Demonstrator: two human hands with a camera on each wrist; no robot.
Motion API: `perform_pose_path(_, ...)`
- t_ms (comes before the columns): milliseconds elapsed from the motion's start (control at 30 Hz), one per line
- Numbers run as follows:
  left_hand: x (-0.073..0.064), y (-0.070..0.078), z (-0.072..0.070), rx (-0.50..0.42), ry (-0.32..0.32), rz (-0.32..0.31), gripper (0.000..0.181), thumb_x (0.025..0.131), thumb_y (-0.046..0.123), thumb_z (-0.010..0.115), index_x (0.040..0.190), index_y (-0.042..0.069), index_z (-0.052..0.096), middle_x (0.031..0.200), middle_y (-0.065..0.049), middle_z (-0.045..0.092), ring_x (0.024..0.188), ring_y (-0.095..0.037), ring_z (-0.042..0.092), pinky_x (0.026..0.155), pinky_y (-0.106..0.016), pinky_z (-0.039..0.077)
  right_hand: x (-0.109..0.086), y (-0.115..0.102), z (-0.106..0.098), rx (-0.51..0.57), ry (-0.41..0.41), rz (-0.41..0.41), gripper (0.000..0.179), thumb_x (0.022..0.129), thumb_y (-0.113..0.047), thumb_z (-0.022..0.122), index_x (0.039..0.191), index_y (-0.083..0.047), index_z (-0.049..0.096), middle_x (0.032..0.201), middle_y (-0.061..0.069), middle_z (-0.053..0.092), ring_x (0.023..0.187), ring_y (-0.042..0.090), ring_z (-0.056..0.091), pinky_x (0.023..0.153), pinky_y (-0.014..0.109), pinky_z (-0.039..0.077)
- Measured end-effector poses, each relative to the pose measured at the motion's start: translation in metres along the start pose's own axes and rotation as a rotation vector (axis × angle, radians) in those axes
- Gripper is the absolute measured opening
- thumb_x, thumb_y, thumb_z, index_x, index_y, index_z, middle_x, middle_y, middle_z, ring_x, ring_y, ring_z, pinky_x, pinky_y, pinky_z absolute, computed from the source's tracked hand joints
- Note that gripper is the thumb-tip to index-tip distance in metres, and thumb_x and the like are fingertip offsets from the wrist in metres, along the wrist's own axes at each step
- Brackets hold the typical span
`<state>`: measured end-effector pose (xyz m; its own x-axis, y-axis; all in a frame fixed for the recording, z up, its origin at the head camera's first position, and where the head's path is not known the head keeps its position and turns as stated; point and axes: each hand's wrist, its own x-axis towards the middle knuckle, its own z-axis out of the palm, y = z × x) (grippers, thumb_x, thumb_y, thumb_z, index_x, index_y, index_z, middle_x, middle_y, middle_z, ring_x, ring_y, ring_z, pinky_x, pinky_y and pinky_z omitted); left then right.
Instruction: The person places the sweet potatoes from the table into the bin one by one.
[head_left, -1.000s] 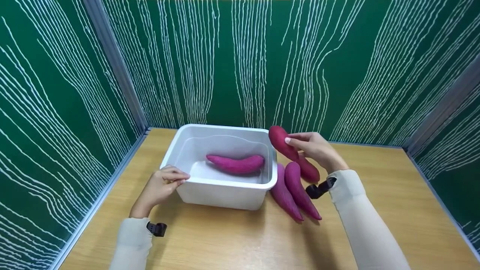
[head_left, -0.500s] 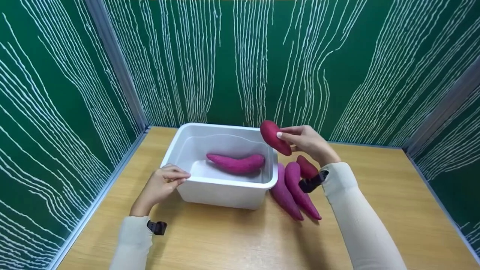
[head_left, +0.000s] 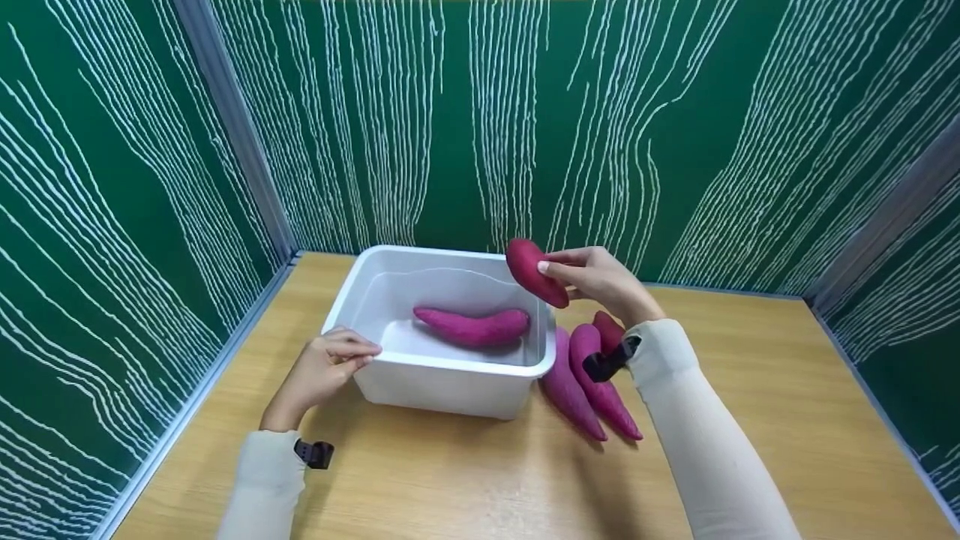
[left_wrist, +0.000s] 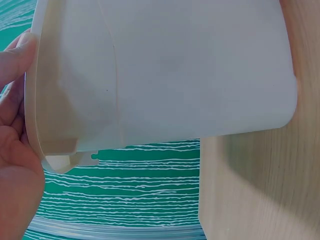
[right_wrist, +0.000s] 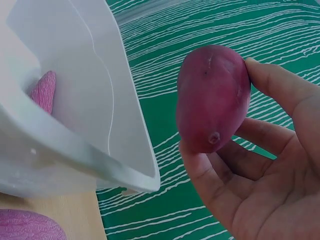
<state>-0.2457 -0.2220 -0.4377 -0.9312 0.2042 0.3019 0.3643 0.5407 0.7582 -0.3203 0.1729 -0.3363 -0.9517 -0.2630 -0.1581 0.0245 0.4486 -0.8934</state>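
My right hand (head_left: 604, 279) pinches a smooth, plump red sweet potato (head_left: 534, 271) between thumb and fingers. It hangs above the back right corner of a white plastic bin (head_left: 442, 386), overlapping the rim in the head view. From the right wrist, this sweet potato (right_wrist: 212, 100) shows a small round scar on its near end. My left hand (head_left: 322, 371) grips the bin's front left rim, thumb and fingers on either side of it in the left wrist view. Inside the bin lies one long purple sweet potato (head_left: 472, 328).
Right of the bin, two long purple sweet potatoes (head_left: 568, 390) lie side by side on the wooden table (head_left: 450, 480). Behind them is another red sweet potato (head_left: 606, 330), partly hidden by the right wrist camera (head_left: 609, 360). Green panels (head_left: 495, 135) with white wavy lines enclose the table.
My right hand has carried the red sweet potato left and slightly up, from beside the bin's right edge to over its back right corner. The left hand stays on the rim.
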Motion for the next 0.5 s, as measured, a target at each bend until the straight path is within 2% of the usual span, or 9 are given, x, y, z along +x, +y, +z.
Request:
perform_pose_path(333, 0.0, -0.001, 0.0, 0.0, 0.012, 0.011, 0.019, 0.082, -0.001, 0.071, 0.094, 0.013, 0.078, 0.093, 0.002, 0.071, 0.094, -0.015, 0.059, 0.085, -0.023, 0.048, 0.005, -0.006, 0.008, -0.012, -0.007, 0.007, 0.052, 0.089, -0.04, 0.067, 0.131, -0.011, 0.059, 0.112, 0.01, 0.07, 0.106, 0.02, 0.063, 0.093, 0.038, 0.052)
perform_pose_path(500, 0.001, -0.002, 0.0, 0.002, 0.003, -0.004, 0.019, 0.083, 0.0, 0.07, 0.095, 0.012, 0.078, 0.094, 0.002, 0.071, 0.096, -0.015, 0.059, 0.089, -0.027, 0.048, 0.007, -0.007, 0.011, -0.004, 0.0, 0.015, 0.051, 0.087, -0.04, 0.068, 0.129, -0.012, 0.06, 0.11, 0.008, 0.07, 0.106, 0.021, 0.063, 0.095, 0.04, 0.05)
